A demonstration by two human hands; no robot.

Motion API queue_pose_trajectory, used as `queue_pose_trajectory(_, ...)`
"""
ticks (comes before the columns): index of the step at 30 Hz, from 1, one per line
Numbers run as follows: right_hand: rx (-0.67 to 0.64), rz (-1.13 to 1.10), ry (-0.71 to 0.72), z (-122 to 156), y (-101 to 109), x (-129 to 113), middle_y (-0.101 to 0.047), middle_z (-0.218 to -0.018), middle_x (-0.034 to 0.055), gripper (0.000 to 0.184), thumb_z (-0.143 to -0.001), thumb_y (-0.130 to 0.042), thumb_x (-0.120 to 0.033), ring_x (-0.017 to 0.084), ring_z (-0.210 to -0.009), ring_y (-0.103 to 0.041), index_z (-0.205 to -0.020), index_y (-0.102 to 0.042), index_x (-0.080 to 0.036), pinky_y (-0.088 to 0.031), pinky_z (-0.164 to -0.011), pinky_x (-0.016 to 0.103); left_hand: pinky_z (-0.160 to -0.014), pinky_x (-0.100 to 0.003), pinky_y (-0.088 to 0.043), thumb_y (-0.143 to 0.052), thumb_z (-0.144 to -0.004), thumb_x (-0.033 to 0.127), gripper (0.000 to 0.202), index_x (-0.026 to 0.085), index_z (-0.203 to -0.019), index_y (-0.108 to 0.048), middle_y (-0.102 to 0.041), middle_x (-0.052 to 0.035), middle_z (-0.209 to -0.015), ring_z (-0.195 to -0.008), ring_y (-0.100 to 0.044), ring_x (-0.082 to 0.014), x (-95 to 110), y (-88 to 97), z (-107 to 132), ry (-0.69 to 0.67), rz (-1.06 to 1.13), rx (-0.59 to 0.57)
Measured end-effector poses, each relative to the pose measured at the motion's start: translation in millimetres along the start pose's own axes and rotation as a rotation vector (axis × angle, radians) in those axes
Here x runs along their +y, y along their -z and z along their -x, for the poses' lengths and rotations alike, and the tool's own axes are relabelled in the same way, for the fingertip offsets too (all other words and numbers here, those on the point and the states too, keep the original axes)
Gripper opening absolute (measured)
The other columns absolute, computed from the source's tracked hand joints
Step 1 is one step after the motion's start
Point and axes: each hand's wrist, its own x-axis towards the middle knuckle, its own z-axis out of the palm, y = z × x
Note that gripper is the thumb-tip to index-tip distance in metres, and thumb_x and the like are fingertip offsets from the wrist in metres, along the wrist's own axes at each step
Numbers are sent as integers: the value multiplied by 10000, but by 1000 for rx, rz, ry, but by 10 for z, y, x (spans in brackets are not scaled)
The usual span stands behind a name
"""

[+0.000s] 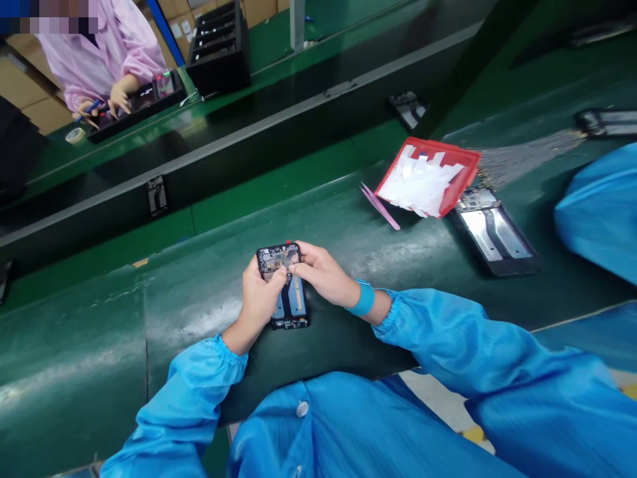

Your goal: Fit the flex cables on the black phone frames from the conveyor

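Note:
An opened phone (pixel 293 299) lies on the green bench in front of me, its circuit board showing at the top and a bare frame with a dark ribbon strip below. My left hand (pixel 261 289) grips its left edge, thumb pressed on the board. From the right, my right hand (pixel 323 269) holds the upper edge, and its thumb also rests on the board, close to the left thumb. Whatever may be under the two thumb tips is hidden. A blue band circles my right wrist.
Pink tweezers (pixel 381 207) lie beside a red tray (pixel 462 159) heaped with white strips. Another opened phone (pixel 497 239) is right of it, near a blue sleeve. More phone frames (pixel 158 196) sit on the conveyor. Across it, a person in pink handles a black tray (pixel 176 86).

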Motion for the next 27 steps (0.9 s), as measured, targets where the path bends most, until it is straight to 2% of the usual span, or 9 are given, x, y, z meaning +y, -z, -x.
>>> queue_pose_trajectory(3, -77, 18, -47, -53, 46, 41, -700, -1059, 54, 239, -905, -625, -338, 219, -988, -669, -1091, -572, -197, -565, -898, 361, -760, -263, -560, -814, -737, 316, 348, 173, -1021, -675, -750, -30, -953, -815, -694, -165, -62, 35, -95, 89, 112, 83)
queue_pose_trajectory(6, -141, 96, -136, -49, 108, 48, -680, -1088, 70, 388, -946, -643, -418, 206, -928, -669, -1244, -536, -194, -575, -718, 304, -781, -291, -566, -797, -768, 375, 411, 191, -1100, -639, -750, -44, -1009, -841, -705, -179, -79, 131, -211, 119, 231, 162)
queue_pose_trajectory(8, -206, 168, -159, -36, 150, 64, -668, -988, 45, 451, -917, -696, -436, 197, -870, -660, -1262, -544, -187, -559, -660, 280, -823, -307, -564, -805, -763, 409, 470, 200, -1142, -621, -746, -52, -1053, -885, -708, -190, -84, 200, -277, 105, 268, 169)
queue_pose_trajectory(11, -246, 135, -210, -53, 207, 115, -632, -871, 1, 448, -879, -733, -489, 179, -757, -637, -1181, -577, -197, -561, -634, 291, -935, -319, -541, -821, -766, 447, 511, 206, -1170, -623, -728, -58, -1142, -1005, -692, -205, -128, 268, -328, 65, 213, 135)
queue_pose_trajectory(14, -134, 79, -246, -101, 232, 161, -599, -794, -14, 515, -855, -744, -579, 149, -624, -564, -1164, -606, -191, -516, -563, 284, -981, -317, -525, -799, -813, 498, 533, 205, -1224, -630, -716, -70, -1187, -1073, -672, -214, -212, 299, -322, 60, 147, 109)
queue_pose_trajectory(17, 36, 0, -220, -146, 215, 177, -617, -811, 15, 610, -848, -740, -637, 170, -663, -578, -1229, -612, -178, -522, -591, 303, -787, -310, -573, -796, -803, 542, 678, 183, -1345, -603, -728, -80, -1033, -868, -688, -201, -280, 355, -324, 177, 126, 22)
queue_pose_trajectory(19, 80, -69, -217, -169, 191, 177, -664, -971, 77, 670, -832, -756, -663, 246, -871, -657, -1284, -589, -198, -580, -679, 345, -638, -303, -565, -787, -795, 545, 724, 153, -1374, -600, -721, -90, -951, -727, -666, -192, -285, 418, -400, 222, 61, -5)
queue_pose_trajectory(22, 71, -64, -211, -198, 163, 182, -642, -1119, 119, 697, -791, -790, -688, 328, -1075, -657, -1276, -571, -238, -623, -715, 395, -602, -300, -566, -695, -874, 516, 597, 127, -1325, -642, -728, -131, -1026, -721, -676, -191, -216, 508, -713, 166, -71, 79)
queue_pose_trajectory(27, -33, 14, -174, -217, 163, 223, -578, -976, 52, 659, -790, -759, -711, 282, -929, -681, -1186, -553, -227, -613, -628, 370, -870, -331, -585, -583, -1000, 377, 455, 142, -1389, -613, -716, -133, -1236, -1005, -711, -214, -20, 548, -1518, 39, -337, 176)
